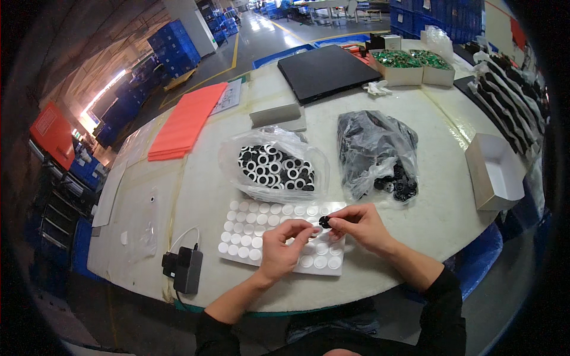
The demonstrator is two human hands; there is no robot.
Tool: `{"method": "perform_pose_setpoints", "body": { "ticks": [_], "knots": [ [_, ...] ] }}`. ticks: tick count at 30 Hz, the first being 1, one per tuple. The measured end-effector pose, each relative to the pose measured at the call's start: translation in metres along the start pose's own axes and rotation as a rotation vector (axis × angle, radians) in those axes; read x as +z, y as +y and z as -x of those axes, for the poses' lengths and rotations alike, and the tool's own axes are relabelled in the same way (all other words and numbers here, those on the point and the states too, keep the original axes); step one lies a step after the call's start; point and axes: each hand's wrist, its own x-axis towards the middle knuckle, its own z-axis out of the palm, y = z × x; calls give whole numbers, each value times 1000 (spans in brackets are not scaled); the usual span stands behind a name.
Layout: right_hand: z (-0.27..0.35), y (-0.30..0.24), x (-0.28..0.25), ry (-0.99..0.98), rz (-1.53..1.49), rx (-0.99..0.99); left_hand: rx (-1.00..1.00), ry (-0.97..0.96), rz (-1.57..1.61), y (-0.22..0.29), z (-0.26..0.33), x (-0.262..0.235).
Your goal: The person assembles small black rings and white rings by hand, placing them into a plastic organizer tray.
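Right hand [359,226] fingers pinched shut on small black disc [325,222], lower centre of frame. Left hand [284,246] fingers curled, tips meeting disc edge above sheet of white round pads [243,234]. Disc likely light, stiff, easily dropped; best gripped by rim. Bag of rings [274,166] behind on bench [202,184].

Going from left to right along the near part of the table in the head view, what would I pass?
Black power adapter → left hand → small black disc → right hand → open white box.
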Motion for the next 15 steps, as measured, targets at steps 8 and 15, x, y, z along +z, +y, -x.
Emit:
{"method": "perform_pose_setpoints", "body": {
  "ticks": [8,15],
  "knots": [
    [4,3,6,-38,-37,6,150,5,-56,-13,-8,13],
    [7,-8,10,-73,-19,16,127,71,-12,-18,-5,14]
  ]
}}
